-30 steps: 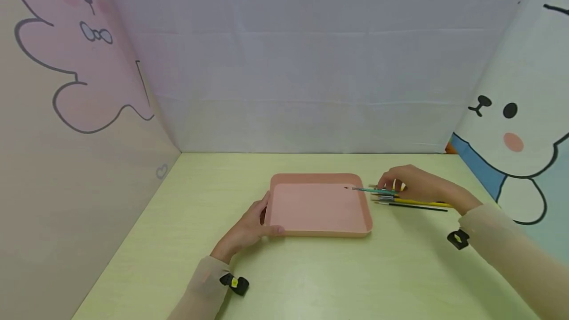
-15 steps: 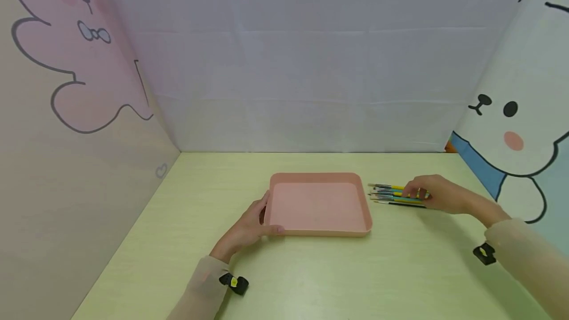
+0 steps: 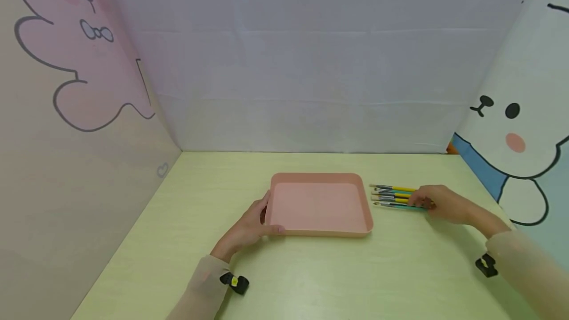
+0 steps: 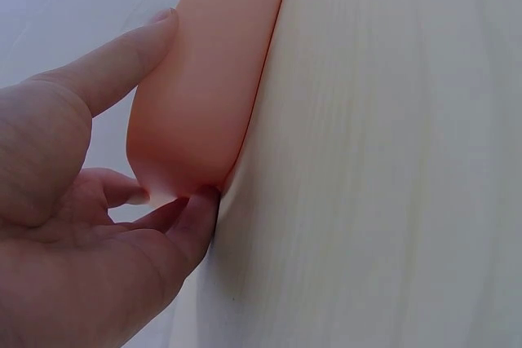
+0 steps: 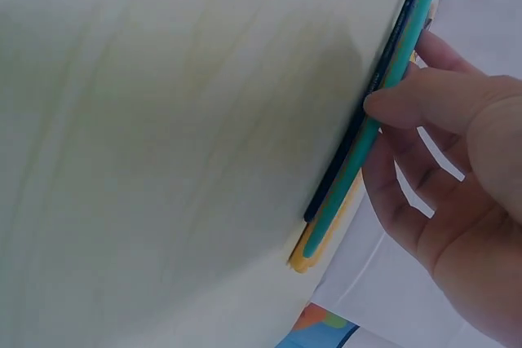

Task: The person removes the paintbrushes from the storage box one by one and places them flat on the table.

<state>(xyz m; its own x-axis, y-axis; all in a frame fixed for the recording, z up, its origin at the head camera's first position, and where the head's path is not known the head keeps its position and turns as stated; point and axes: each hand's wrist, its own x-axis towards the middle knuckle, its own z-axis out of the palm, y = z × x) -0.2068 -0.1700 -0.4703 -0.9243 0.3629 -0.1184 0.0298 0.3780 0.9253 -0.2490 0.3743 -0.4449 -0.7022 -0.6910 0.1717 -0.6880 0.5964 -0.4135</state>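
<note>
A pink rectangular tray (image 3: pixel 320 206) lies on the table, its inside bare. My left hand (image 3: pixel 246 226) grips its near left corner, thumb along the front wall and fingers at the left side; the left wrist view shows fingertips (image 4: pixel 196 213) curled at the tray's bottom corner. Right of the tray, several paintbrushes (image 3: pixel 391 194) lie side by side, bristles toward it. My right hand (image 3: pixel 444 204) pinches a teal paintbrush (image 5: pixel 359 144) at the near side of the row. Close alongside it, a dark-handled paintbrush (image 5: pixel 333 177) shows in the right wrist view.
The pale table (image 3: pixel 311 280) ends at a white back sheet (image 3: pixel 311 88). Cartoon-printed panels stand at the left (image 3: pixel 102 88) and right (image 3: pixel 511 112). Both wrists carry small black cameras, the left one (image 3: pixel 235 283) low in the head view.
My right hand has drawn back to the right with the teal paintbrush, whose tip was over the tray, and lowered it to the row's near side. Left hand and tray stay put.
</note>
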